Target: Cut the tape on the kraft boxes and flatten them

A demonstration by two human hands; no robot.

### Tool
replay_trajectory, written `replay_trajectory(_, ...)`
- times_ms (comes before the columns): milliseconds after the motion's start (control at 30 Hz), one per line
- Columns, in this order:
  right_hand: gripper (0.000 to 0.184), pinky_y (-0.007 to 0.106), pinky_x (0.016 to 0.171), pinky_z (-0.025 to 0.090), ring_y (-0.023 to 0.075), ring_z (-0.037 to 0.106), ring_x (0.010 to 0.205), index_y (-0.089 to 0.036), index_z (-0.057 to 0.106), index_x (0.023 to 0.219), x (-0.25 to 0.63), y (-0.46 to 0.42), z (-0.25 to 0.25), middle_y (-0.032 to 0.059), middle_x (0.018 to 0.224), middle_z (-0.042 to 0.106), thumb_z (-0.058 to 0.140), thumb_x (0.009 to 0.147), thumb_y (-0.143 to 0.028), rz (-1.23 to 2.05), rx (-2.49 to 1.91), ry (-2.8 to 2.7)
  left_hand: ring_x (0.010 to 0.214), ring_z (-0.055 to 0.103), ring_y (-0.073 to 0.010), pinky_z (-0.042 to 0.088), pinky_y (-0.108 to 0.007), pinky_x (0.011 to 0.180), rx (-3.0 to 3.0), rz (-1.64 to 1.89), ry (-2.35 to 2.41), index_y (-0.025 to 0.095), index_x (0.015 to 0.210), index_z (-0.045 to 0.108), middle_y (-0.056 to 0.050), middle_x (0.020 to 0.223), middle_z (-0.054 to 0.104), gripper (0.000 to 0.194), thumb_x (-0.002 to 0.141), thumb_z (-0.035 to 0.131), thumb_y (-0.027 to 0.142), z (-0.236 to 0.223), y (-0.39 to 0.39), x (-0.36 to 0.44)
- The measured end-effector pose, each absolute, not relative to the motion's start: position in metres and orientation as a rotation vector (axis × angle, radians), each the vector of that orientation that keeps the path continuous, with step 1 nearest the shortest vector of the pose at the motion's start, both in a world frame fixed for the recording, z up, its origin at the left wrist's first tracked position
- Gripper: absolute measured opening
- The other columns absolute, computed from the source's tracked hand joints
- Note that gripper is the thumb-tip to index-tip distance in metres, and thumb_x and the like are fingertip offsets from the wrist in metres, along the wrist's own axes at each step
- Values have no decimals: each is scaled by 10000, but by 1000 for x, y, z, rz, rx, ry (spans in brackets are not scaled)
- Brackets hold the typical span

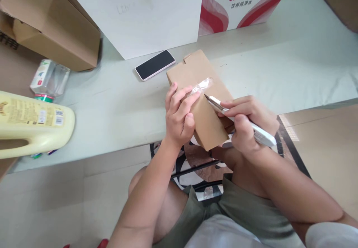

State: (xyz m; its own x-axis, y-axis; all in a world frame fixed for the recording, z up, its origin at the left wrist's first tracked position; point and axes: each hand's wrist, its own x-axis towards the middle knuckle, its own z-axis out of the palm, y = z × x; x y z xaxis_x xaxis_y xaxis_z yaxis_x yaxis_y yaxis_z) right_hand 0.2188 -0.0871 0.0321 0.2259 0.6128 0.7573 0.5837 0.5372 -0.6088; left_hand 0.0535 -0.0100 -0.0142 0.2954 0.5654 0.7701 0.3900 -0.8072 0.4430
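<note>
A small brown cardboard box (205, 117) lies tilted at the front edge of the pale table (117, 106), with a strip of clear tape (201, 85) across its top face. My left hand (179, 115) is closed on the box's left side, its fingertips resting on the tape. My right hand (246, 123) grips a white utility knife (240, 118). The knife's blade tip touches the box's right edge just below the tape.
A phone (155, 65) lies screen-up behind the box. Behind it stand a white box (140, 13) and a red-and-white carton (237, 2). A brown carton (53, 24), a crushed plastic bottle (50, 79) and a yellow jug (30, 123) sit at the left.
</note>
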Motion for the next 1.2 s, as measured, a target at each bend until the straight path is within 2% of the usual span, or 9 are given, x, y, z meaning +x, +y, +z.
replay_trajectory(200,267,368,620,604,195,730,783,-257,660,828,218,-87,22,44,842,719,501,1015,-361,15,-1086,-1315,1449,477,-296,308,-525,1279,2393,1542,851,224,1362,639,-105,1380,639,536,1046,243,398,-18,-7,52)
replay_trajectory(333,319,364,624,592,182,690,791,-278,634,892,226,-80,20,32,874,646,421,1045,-459,-210,-976,-1206,1473,454,-294,302,-507,1285,2381,1561,816,231,1366,638,-100,1393,638,491,1041,297,372,-19,-4,47)
replay_trajectory(500,170,508,975,598,273,658,1179,-289,616,1098,256,-73,20,71,1237,628,515,998,-382,-262,-1296,-1345,1482,469,-280,278,-497,1308,2385,1483,730,257,1441,588,-82,1454,616,493,1055,301,366,-16,3,34)
replay_trajectory(600,337,597,1146,490,349,556,1366,-229,585,1230,273,-64,8,162,1404,572,599,911,-337,3,-1771,-1492,1546,390,-291,270,-503,1317,2285,1424,738,297,1437,604,-53,1499,593,469,1059,348,403,-16,12,22)
replay_trajectory(800,719,612,1273,339,442,392,1524,-36,528,1404,286,-44,-31,318,1593,369,705,787,-361,466,-2201,-1533,1526,427,-334,330,-557,1289,1732,1394,892,352,1229,726,-11,1459,627,443,924,593,644,-23,37,-3)
replay_trajectory(933,573,707,1268,255,478,310,1564,-110,627,1324,288,-44,-41,259,1634,381,673,804,-346,439,-2082,-1612,1385,580,-367,526,-538,1116,1218,1258,892,290,1141,721,-77,1302,722,635,881,461,808,-18,39,-11)
replay_trajectory(1033,358,724,1288,169,437,414,1515,-199,722,1126,283,-45,-38,162,1506,583,648,786,-286,421,-1815,-1714,1295,649,-359,579,-487,1026,1149,1228,930,259,1116,694,-105,1198,752,638,798,599,803,-13,34,-12)
replay_trajectory(1100,365,695,1281,237,388,548,1408,-219,715,1136,277,-46,-32,128,1408,666,640,784,-282,540,-1630,-1692,1264,670,-339,584,-454,1008,1192,1244,972,248,1117,669,-112,1202,745,620,738,735,734,-12,32,-12)
replay_trajectory(1200,546,620,1171,454,339,632,1304,-225,614,1327,266,-48,-26,121,1373,683,669,796,-343,787,-1496,-1466,1181,701,-305,584,-420,976,1226,1313,1031,231,1107,640,-119,1189,735,616,708,808,668,-14,33,-14)
